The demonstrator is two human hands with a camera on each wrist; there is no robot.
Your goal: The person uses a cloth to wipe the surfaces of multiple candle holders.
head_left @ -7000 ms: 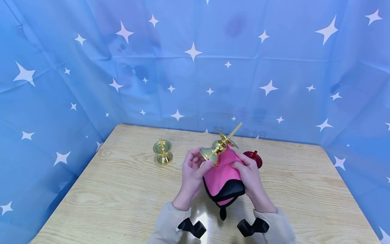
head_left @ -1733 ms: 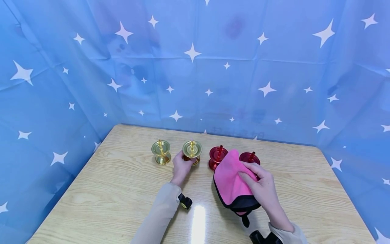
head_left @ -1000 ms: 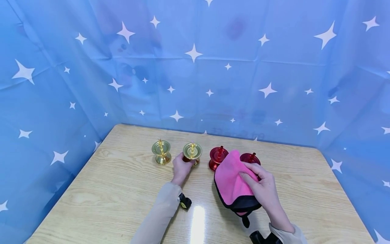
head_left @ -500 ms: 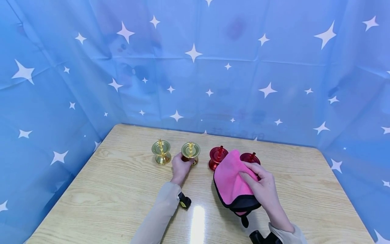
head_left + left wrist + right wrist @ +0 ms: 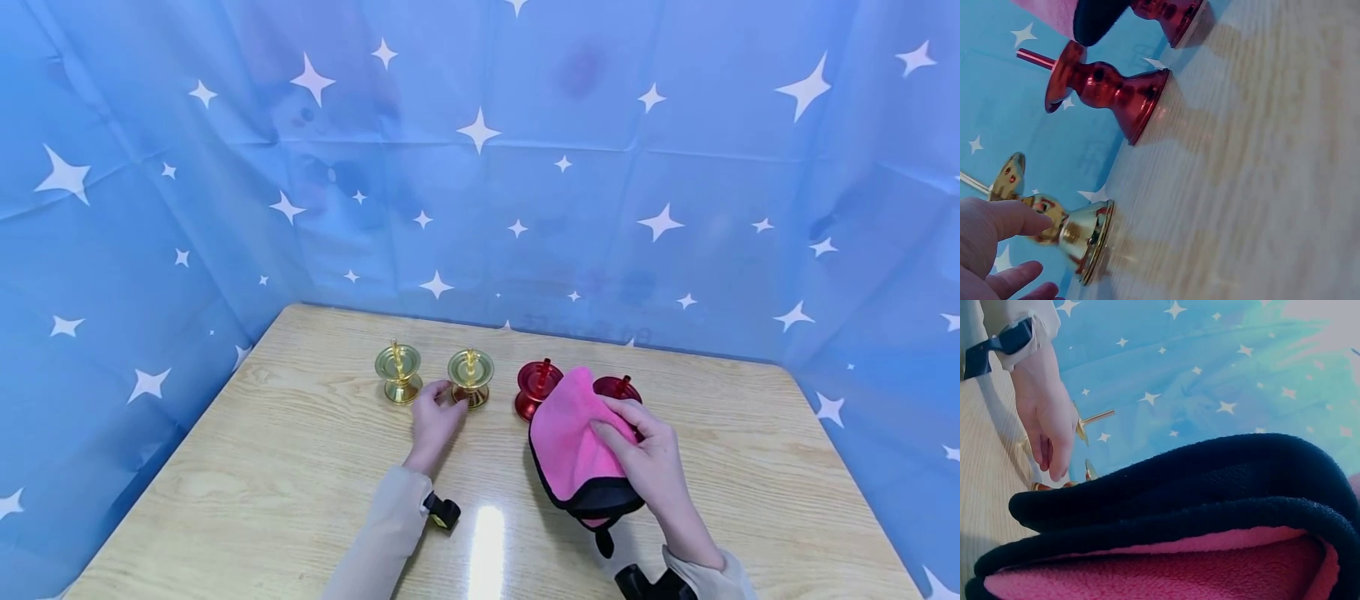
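Two gold candle holders, each a footed dish with an upright spike, stand on the table; the right one (image 5: pixel 470 377) is beside my left hand (image 5: pixel 436 419). That hand's fingers are loosely spread at its left side, and whether the thumb (image 5: pixel 1019 222) touches it I cannot tell. The other gold holder (image 5: pixel 398 373) stands further left. My right hand (image 5: pixel 645 446) pinches a folded pink cloth (image 5: pixel 573 442) with black edging, held above the table. Behind the cloth are two red candle holders, one (image 5: pixel 534 387) mostly visible, the other (image 5: pixel 617 387) partly hidden.
The wooden table (image 5: pixel 285 467) ends at a blue curtain (image 5: pixel 480 208) with white stars, which also hangs along both sides. A bright light reflection (image 5: pixel 487 550) lies on the front of the tabletop.
Earlier both hands held a gold candle holder and the cloth together. The holder was then stood on the table; my left hand has just let go and drawn slightly left. The right hand stays still.
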